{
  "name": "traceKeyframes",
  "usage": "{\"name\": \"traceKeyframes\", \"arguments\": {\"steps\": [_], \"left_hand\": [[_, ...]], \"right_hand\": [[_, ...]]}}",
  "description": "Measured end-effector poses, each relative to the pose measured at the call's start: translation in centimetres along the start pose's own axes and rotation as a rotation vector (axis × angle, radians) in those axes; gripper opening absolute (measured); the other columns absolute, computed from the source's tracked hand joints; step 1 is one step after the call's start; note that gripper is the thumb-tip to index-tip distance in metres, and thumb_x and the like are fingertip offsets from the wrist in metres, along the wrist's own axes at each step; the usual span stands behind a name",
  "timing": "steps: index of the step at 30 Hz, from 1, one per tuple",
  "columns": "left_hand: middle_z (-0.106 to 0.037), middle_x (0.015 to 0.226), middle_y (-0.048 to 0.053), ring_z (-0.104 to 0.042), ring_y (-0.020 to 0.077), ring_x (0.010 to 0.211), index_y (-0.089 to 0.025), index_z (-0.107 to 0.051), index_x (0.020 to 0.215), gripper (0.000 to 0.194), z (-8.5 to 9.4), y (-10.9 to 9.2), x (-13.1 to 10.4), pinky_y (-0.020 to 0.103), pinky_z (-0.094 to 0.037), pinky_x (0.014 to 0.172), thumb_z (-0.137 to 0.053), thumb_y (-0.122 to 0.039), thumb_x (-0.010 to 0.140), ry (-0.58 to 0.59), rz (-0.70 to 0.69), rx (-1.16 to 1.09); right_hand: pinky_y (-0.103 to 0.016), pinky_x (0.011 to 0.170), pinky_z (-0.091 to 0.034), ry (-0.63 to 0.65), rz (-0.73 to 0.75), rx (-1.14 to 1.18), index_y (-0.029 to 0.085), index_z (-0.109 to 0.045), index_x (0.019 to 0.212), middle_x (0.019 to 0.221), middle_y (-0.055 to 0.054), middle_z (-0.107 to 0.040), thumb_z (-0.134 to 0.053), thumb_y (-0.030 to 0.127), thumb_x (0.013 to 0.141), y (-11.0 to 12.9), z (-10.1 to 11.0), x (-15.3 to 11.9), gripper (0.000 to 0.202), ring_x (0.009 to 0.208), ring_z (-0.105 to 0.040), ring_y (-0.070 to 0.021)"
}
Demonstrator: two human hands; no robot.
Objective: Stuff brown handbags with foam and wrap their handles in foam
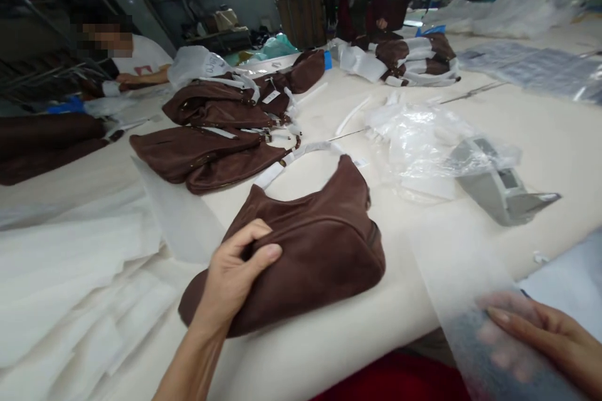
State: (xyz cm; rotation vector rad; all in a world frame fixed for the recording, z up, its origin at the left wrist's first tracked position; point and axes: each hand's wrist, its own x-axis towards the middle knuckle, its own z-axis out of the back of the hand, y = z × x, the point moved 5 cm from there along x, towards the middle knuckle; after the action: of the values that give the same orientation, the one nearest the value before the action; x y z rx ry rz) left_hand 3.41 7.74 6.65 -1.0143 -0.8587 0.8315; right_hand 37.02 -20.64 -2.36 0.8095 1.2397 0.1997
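Note:
A brown leather bag lies on the white table near its front edge, its strap wrapped in white at the back. My left hand grips the bag's upper left part, with thumb and fingers pinching the leather. At the lower right, my right hand holds a translucent white sheet, its thumb in front and its fingers showing through from behind. The sheet hangs over the table's front edge, to the right of the bag.
More brown bags lie behind. White sheets spread at the left. Clear plastic bags and a grey tape dispenser are at the right. Two people are across the table, near other brown bags.

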Motion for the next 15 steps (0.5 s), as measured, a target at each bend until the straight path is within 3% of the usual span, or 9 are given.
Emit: {"name": "traceKeyframes", "arguments": {"steps": [3, 6, 8, 12, 15], "left_hand": [[-0.060, 0.071, -0.004, -0.051, 0.0102, 0.060, -0.020, -0.065, 0.075, 0.031, 4.2, 0.4, 0.8, 0.021, -0.044, 0.056, -0.086, -0.041, 0.065, -0.293, 0.109, -0.260], [-0.066, 0.073, -0.006, -0.055, 0.0087, 0.057, -0.022, -0.070, 0.085, 0.044, 6.6, 0.6, 0.9, 0.018, -0.049, 0.054, -0.092, -0.043, 0.053, -0.453, 0.160, -0.357], [-0.070, 0.081, -0.006, -0.058, 0.0089, 0.063, -0.022, -0.072, 0.088, 0.043, 7.4, 0.2, 0.8, 0.016, -0.053, 0.060, -0.092, -0.041, 0.055, -0.496, 0.128, -0.358], [-0.071, 0.087, -0.005, -0.059, 0.0112, 0.069, -0.026, -0.072, 0.093, 0.022, 8.0, -0.7, 0.9, 0.018, -0.055, 0.065, -0.079, -0.034, 0.074, -0.506, 0.039, -0.327], [-0.067, 0.081, -0.005, -0.054, 0.0119, 0.064, -0.026, -0.070, 0.090, 0.013, 8.1, -1.4, 0.9, 0.020, -0.052, 0.060, -0.073, -0.032, 0.079, -0.527, -0.010, -0.283]], "right_hand": [[-0.028, 0.052, -0.055, 0.092, 0.059, -0.004, 0.020, -0.067, 0.110, 0.076, -0.005, -0.073, -0.076, 0.056, 0.068, 2.3, -2.5, 0.9, 0.056, 0.061, -0.068, -0.0213], [-0.025, 0.046, -0.053, 0.249, 0.124, -0.003, 0.018, -0.060, 0.115, 0.077, -0.006, -0.073, -0.072, 0.047, 0.076, 5.7, -6.7, 3.0, 0.051, 0.059, -0.068, -0.0204], [-0.025, 0.044, -0.052, 0.336, 0.158, -0.043, 0.016, -0.058, 0.115, 0.077, -0.008, -0.073, -0.069, 0.037, 0.080, 8.5, -10.1, 5.2, 0.043, 0.057, -0.069, -0.0208], [-0.024, 0.046, -0.052, 0.462, 0.163, -0.072, 0.013, -0.057, 0.105, 0.073, -0.009, -0.073, -0.061, 0.016, 0.086, 14.0, -18.0, 10.2, 0.019, 0.052, -0.067, -0.0184], [-0.026, 0.056, -0.055, 0.456, 0.192, -0.070, 0.011, -0.058, 0.104, 0.078, -0.007, -0.071, -0.057, 0.012, 0.092, 17.7, -22.8, 13.0, 0.013, 0.061, -0.068, -0.0176]]}}
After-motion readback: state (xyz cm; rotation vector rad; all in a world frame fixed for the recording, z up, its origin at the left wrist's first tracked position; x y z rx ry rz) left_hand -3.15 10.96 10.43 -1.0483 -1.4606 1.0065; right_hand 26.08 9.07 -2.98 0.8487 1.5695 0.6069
